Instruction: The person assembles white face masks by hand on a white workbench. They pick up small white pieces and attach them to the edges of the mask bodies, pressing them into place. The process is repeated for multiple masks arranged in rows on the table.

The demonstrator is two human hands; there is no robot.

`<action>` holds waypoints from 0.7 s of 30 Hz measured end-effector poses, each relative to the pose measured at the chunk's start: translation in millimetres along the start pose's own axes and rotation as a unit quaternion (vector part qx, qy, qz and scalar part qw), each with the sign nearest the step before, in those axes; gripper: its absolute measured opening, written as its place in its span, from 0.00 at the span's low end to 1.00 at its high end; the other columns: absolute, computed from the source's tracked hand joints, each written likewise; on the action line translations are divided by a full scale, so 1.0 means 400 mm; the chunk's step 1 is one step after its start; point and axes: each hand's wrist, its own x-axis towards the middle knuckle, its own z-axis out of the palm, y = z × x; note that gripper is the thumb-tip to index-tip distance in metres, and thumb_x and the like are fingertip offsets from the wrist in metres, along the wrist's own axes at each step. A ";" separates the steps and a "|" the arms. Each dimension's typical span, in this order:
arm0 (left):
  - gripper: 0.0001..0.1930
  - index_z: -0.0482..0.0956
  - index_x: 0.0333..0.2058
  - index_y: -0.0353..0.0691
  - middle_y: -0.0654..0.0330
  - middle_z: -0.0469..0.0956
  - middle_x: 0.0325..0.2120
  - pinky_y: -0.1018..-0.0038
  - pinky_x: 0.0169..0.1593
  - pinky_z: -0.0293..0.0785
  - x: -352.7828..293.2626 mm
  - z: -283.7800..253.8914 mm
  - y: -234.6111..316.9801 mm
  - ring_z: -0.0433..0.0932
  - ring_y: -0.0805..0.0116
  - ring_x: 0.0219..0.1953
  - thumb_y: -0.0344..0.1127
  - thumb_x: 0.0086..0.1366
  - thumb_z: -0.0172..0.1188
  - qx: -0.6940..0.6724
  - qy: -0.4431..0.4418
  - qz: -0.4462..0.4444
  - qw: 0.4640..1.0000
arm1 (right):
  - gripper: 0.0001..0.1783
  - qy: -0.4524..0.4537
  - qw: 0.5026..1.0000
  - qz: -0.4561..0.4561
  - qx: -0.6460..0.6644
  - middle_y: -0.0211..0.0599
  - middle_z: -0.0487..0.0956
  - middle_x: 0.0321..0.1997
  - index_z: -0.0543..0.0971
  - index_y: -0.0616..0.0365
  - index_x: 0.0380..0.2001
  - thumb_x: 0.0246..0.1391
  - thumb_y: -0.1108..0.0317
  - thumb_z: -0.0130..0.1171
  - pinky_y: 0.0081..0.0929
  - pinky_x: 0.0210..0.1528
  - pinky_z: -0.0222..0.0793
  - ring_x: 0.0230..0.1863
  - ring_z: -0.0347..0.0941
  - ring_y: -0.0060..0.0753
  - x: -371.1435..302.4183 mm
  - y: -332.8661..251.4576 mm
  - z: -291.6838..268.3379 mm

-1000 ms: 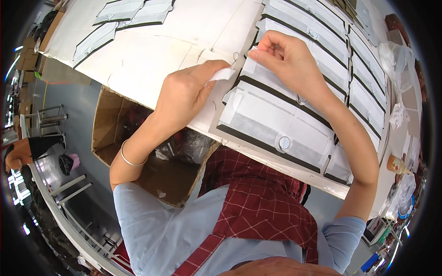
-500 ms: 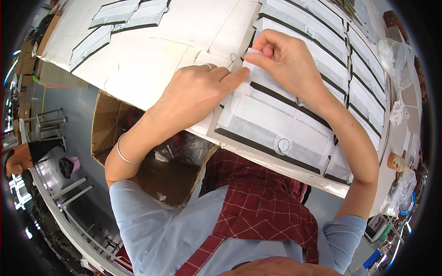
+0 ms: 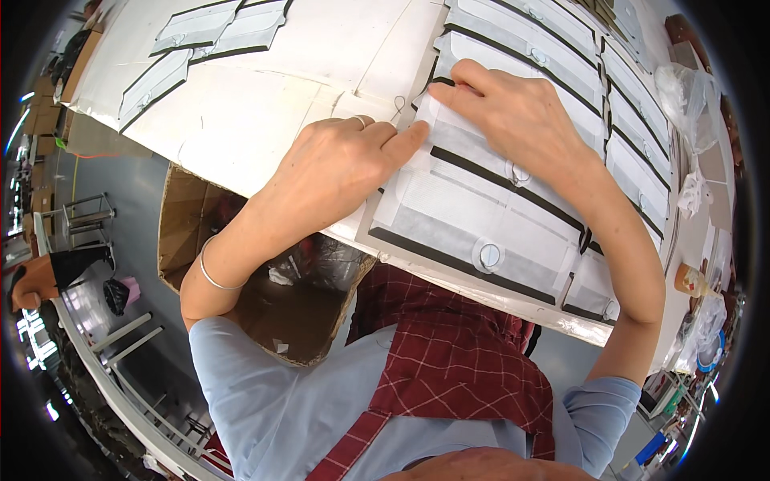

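Flat whitish panels with black edge strips and round clear discs lie in columns on the white table (image 3: pixel 241 96). My right hand (image 3: pixel 525 120) pinches the left end of one panel (image 3: pixel 453 135), thumb and index finger closed on its edge. Beside it, my left hand (image 3: pixel 341 164) lies palm down, its thumb stretched onto the same panel's left end; the other fingertips are hidden. Nearer to me lies another panel (image 3: pixel 457 204), flat, its disc (image 3: pixel 488 256) close to the front edge. A small loop of dark thread (image 3: pixel 399 103) lies just beyond my left hand.
A few similar panels (image 3: pixel 192 30) overlap at the far left. Another column of panels (image 3: pixel 638 120) runs along the right. Below the table's edge stands an open cardboard box (image 3: pixel 180 232) with plastic-wrapped stuff. Clear plastic bags (image 3: pixel 690 104) and a small bottle (image 3: pixel 691 280) are at the right.
My right hand has turned over the panel's left end, its fingers curling further in and its back now facing up. My left hand has shifted slightly left.
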 end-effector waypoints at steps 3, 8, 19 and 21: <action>0.21 0.81 0.49 0.41 0.61 0.79 0.25 0.71 0.28 0.76 -0.004 0.010 -0.007 0.78 0.65 0.24 0.27 0.54 0.61 -0.034 0.035 -0.010 0.999 | 0.14 -0.006 1.000 0.007 0.006 0.30 0.74 0.37 0.79 0.53 0.40 0.47 0.74 0.60 0.27 0.27 0.75 0.28 0.77 0.28 0.002 -0.005 -0.007; 0.09 0.83 0.42 0.36 0.65 0.74 0.17 0.79 0.26 0.66 0.027 -0.036 -0.008 0.69 0.80 0.20 0.32 0.66 0.61 -0.323 0.037 -0.237 0.916 | 0.13 0.014 0.943 0.158 0.292 0.25 0.78 0.39 0.83 0.55 0.43 0.53 0.74 0.64 0.17 0.23 0.64 0.25 0.72 0.16 0.005 -0.006 -0.053; 0.15 0.83 0.36 0.35 0.71 0.68 0.15 0.82 0.27 0.59 0.079 -0.003 -0.024 0.63 0.84 0.20 0.43 0.71 0.60 -0.516 0.028 -0.299 0.802 | 0.11 -0.028 0.707 0.350 0.614 0.25 0.79 0.25 0.83 0.59 0.30 0.54 0.63 0.71 0.14 0.28 0.66 0.24 0.70 0.12 0.039 -0.002 -0.058; 0.15 0.83 0.37 0.35 0.71 0.68 0.15 0.83 0.27 0.59 0.077 0.000 -0.031 0.63 0.84 0.20 0.43 0.71 0.60 -0.512 0.026 -0.307 0.801 | 0.08 -0.032 0.725 0.362 0.585 0.21 0.78 0.24 0.83 0.58 0.30 0.56 0.65 0.69 0.12 0.26 0.61 0.23 0.68 0.10 0.027 0.022 -0.041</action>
